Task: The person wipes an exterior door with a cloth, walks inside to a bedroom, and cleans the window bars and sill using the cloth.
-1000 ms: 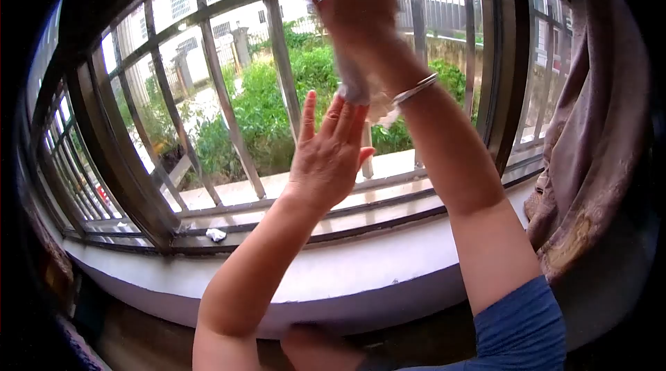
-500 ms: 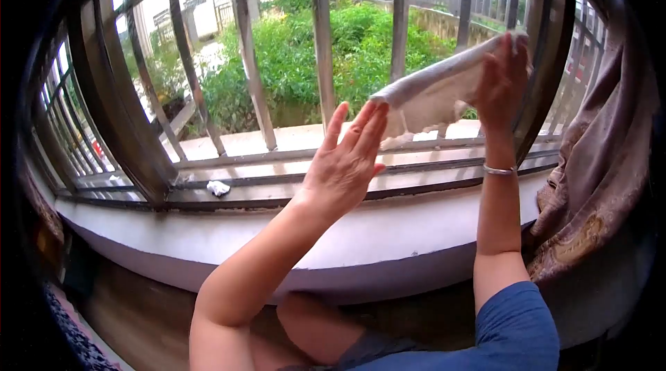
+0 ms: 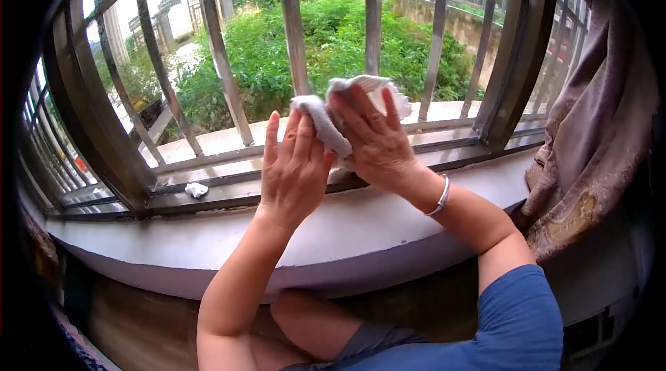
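Observation:
A whitish cloth [image 3: 325, 124] is bunched up between my two hands, in front of the barred window. My left hand [image 3: 295, 170] holds the cloth's left end, its fingers long and pointing up. My right hand [image 3: 374, 138], a silver bangle on its wrist, presses its fingers over the right part of the cloth, and a loose fold sticks out past the fingertips. The palms and thumbs are partly hidden. Both hands are just above the lower window frame [image 3: 229, 182].
A crumpled white scrap [image 3: 196, 190] lies on the window track at left. Below runs a white sill [image 3: 208, 235]. A patterned curtain [image 3: 583, 163] hangs at right. Dark metal bars [image 3: 295, 31] stand beyond, with green plants [image 3: 312, 38] outside.
My right hand has swung left and down toward my left hand. The cloth, stretched out between them before, is now bunched. My left hand has shifted left, and the view has turned slightly.

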`<state>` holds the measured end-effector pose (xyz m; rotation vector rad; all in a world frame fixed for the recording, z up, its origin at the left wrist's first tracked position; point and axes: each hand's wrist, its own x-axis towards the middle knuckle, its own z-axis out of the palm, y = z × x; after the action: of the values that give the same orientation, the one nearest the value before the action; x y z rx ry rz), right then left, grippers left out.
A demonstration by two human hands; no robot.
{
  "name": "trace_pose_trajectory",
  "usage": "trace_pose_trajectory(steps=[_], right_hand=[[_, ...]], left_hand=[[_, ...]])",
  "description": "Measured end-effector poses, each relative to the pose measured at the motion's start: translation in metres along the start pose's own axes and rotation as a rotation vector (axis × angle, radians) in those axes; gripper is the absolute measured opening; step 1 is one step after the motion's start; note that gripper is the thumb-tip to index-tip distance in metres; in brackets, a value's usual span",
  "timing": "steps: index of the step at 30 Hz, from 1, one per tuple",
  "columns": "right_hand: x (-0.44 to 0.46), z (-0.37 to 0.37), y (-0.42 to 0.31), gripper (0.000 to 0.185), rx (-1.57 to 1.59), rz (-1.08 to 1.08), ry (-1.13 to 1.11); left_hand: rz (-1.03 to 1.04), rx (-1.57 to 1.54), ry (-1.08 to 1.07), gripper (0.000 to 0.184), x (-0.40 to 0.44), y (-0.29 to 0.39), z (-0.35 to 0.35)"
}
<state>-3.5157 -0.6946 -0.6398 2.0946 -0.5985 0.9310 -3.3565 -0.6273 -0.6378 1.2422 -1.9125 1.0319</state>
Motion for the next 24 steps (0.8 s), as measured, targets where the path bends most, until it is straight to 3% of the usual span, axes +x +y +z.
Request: trace_pose_trajectory(steps=[5,7,9,11,13,17,21,24], right_hand=[[-0.007,-0.009,0.009,0.049,-0.096,0.004,0.003],[-0.017,-0.020,0.023,0.050,-0.050,0.147,-0.005],[-0.028,-0.028,0.038,0.055,-0.263,0.253,0.011],[-0.047,-0.024,0.055,0.060,-0.272,0.427,0.091],[-0.055,-0.031,0.052,0.063,-0.230,0.587,-0.007],[-0.060,-0.019,0.049,0.064,-0.308,0.488,0.026],[-0.034,-0.021,0.047,0.063,-0.250,0.233,0.042],[-0.003,-0.012,0.038,0.065,-0.259,0.206,0.039]], left_hand=[[0.037,-0.020,0.027,0.026,-0.005,-0.007,-0.001],[0.032,-0.092,0.016,0.015,-0.002,-0.003,0.002],[0.058,-0.055,0.039,0.010,0.002,0.003,0.010],[0.093,-0.053,0.057,0.006,0.005,0.013,0.013],[0.103,-0.062,0.034,0.005,0.006,0.023,0.016],[0.066,-0.055,0.127,0.005,0.006,0.012,0.015],[-0.009,0.047,0.164,0.005,0.005,-0.010,0.002],[-0.078,0.097,0.215,0.005,0.000,-0.032,-0.005]])
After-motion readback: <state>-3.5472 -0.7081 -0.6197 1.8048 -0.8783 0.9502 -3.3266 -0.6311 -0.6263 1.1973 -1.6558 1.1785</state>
